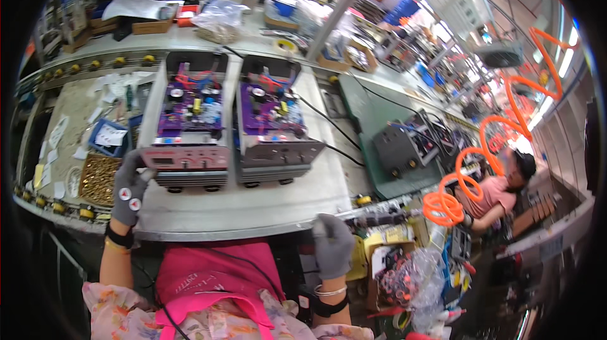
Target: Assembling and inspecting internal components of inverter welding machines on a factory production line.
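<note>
Tray of brass parts: a shallow tray (98,179) of small gold-coloured pieces lay at the far left of the bench, just left of the left hand.
Left hand: the left hand (129,188), in a grey glove, was raised at the front left corner of the left unit, fingers curled loosely and touching or almost touching that corner; I could not tell whether it gripped anything.
Left unit: an open-topped metal chassis (186,125) with a purple circuit board stood on the bench, its long axis running away from the person, its pinkish front panel facing the person and its rear toward the far side.
Right unit: a second open chassis (272,122) stood just beside the first, parallel in the main but with its dark front panel turned slightly to the right; black cables ran off its right side.
Bench: the pale worktop (253,204) carried both units, its near edge curving in front of the person.
Right hand: the right hand (333,245), also grey-gloved, was held below the bench edge, fingers bent downward and closed loosely; whether it held something could not be made out.
Screwdriver: a dark powered driver (379,218) lay just right of that hand.
Air hose: an orange coiled hose (480,150) rose from it to the upper right.
Co-worker: another person in a pink shirt (496,191) sat beyond the hose.
</note>
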Demonstrator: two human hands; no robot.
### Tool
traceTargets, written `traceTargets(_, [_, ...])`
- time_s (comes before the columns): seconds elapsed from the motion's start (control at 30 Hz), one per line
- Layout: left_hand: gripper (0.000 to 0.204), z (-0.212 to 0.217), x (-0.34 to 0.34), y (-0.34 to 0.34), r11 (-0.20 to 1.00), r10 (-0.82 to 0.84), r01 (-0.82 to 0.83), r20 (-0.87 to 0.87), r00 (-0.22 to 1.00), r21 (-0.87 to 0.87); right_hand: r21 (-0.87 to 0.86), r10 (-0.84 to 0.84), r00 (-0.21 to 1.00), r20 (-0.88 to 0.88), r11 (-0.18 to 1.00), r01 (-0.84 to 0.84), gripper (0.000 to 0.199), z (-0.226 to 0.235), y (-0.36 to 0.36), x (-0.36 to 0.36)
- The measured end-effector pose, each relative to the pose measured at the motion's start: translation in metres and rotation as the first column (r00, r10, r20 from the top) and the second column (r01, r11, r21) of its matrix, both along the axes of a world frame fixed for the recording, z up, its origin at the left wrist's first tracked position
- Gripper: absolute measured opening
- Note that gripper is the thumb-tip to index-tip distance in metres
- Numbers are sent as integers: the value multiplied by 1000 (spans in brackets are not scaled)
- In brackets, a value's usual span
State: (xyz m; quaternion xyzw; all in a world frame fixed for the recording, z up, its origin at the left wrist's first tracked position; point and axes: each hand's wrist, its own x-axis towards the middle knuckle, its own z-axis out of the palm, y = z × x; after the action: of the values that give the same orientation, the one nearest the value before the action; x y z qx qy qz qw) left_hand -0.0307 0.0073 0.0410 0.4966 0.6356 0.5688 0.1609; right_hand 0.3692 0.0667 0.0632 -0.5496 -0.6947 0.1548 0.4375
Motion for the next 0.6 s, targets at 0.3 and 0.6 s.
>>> traceTargets(0.3, [41, -20, -12, 0, 993, -117, 117, 231, 966, 14, -12, -415, 714, 564, 860, 509, 53, 8, -46, 126])
traceTargets(0.6, [37, -13, 0, -10, 1000, 2, -4, 108, 994, 20, 192, -481, 519, 706, 836, 514, 19, -19, -59, 140])
